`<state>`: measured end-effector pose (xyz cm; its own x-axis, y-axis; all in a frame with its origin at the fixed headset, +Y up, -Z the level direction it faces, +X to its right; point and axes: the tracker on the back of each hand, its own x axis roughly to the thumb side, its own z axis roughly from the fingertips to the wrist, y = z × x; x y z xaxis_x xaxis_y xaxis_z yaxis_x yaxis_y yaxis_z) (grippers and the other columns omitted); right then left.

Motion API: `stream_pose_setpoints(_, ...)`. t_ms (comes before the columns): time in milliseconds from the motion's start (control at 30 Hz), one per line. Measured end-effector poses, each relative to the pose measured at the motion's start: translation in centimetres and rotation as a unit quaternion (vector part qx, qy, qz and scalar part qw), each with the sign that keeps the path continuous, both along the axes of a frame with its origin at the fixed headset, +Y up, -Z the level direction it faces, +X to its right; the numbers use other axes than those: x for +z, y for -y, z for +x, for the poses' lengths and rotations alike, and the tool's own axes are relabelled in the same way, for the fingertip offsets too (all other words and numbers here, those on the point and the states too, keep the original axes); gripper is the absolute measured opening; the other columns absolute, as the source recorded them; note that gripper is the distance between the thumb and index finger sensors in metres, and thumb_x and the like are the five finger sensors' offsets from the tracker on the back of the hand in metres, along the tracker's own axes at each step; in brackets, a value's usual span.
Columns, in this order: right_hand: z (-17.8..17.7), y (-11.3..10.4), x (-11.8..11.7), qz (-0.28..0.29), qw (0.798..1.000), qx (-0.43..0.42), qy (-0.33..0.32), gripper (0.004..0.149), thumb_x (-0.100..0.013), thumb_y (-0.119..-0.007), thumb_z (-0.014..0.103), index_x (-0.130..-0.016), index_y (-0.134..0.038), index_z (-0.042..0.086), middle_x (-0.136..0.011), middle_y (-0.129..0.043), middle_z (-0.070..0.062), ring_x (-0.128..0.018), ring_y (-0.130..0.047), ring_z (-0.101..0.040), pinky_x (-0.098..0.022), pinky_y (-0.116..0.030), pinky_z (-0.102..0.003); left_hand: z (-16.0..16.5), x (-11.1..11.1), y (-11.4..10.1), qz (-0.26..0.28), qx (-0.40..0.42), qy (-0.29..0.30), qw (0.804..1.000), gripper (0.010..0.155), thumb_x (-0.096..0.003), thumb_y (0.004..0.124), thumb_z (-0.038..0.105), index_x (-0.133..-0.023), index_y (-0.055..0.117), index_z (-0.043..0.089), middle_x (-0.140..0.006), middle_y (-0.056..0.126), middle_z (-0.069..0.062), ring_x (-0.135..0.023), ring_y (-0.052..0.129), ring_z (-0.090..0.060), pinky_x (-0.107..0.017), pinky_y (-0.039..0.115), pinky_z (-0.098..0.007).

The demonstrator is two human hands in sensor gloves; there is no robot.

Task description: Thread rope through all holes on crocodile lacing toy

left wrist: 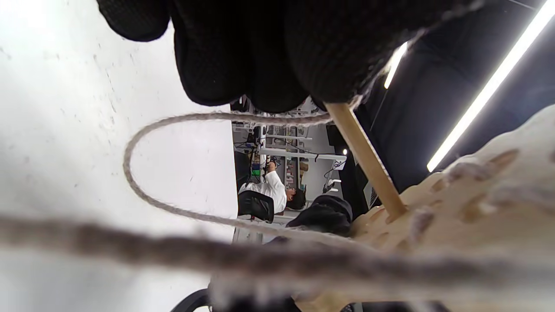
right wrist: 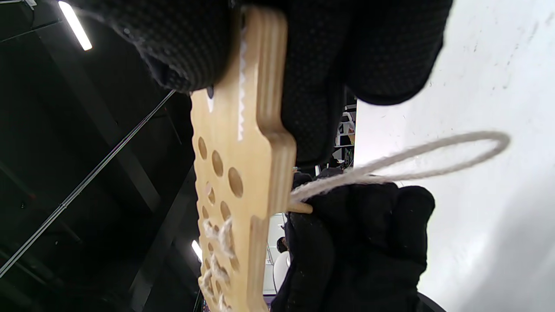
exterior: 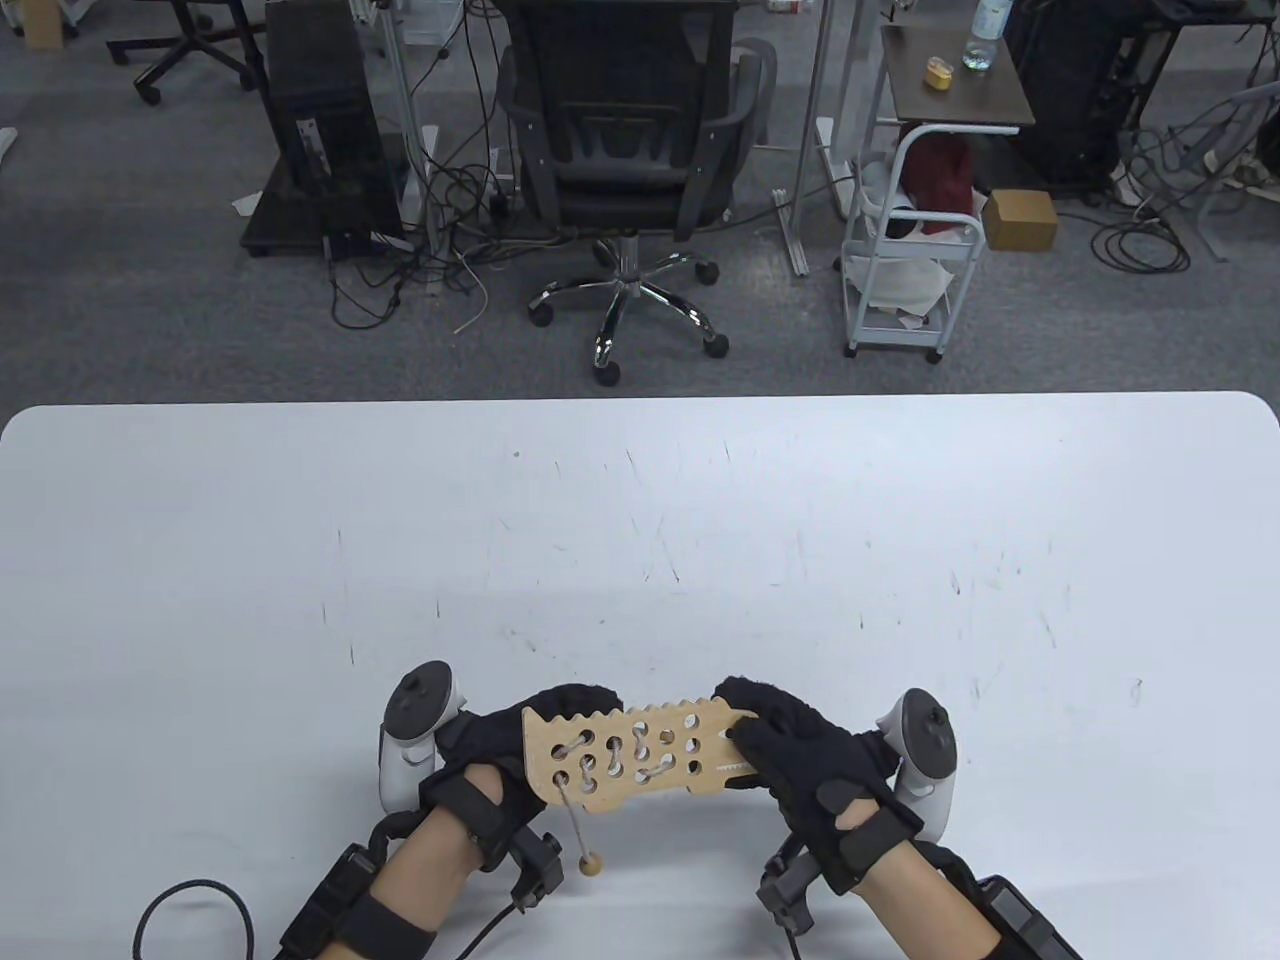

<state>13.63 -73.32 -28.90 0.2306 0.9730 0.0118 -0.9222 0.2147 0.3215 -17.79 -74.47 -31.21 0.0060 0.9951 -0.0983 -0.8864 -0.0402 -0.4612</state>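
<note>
Both gloved hands hold wooden crocodile board above white table.

Left hand sits behind board's left end, right hand grips right end, fingers over its top face. Rope laced through several holes near left fingers; one strand hangs down to a wooden bead. Holes near right fingers empty.

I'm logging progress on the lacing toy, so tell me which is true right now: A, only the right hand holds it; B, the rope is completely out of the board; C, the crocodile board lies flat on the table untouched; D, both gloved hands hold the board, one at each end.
D: the left hand and right hand each grip an end of the crocodile board, with rope laced through several holes.
</note>
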Motion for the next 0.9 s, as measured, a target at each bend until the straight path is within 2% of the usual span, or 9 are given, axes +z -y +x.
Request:
stream_pose_setpoints(433,-0.6,0.3,0.2,0.013,1.0,0.018,-0.007,0.049,-0.045,-0.08,0.029,-0.09,-0.073,0.012,-0.076,-0.097,-0.007,-0.057,-0.106,-0.026,-0.045,-0.083,-0.045,0.2,0.7,-1.4,0.06,-0.025,0.015,0.998,0.041,-0.0402,0.091,0.028,-0.081,0.093,0.032,-0.083,0.096,0.004,-0.08,0.093,-0.027,-0.072,0.063,-0.055)
stream_pose_setpoints(900,-0.6,0.6,-0.2,0.032,0.998,0.053,0.012,0.049,-0.044,-0.078,0.03,-0.09,-0.073,0.013,-0.075,-0.098,-0.006,-0.057,-0.106,-0.025,-0.045,-0.083,-0.044,1.1,1.4,-1.7,0.041,0.056,0.076,0.995,0.046,-0.0424,0.086,0.028,-0.089,0.088,0.031,-0.09,0.094,0.001,-0.081,0.095,-0.026,-0.071,0.066,-0.052)
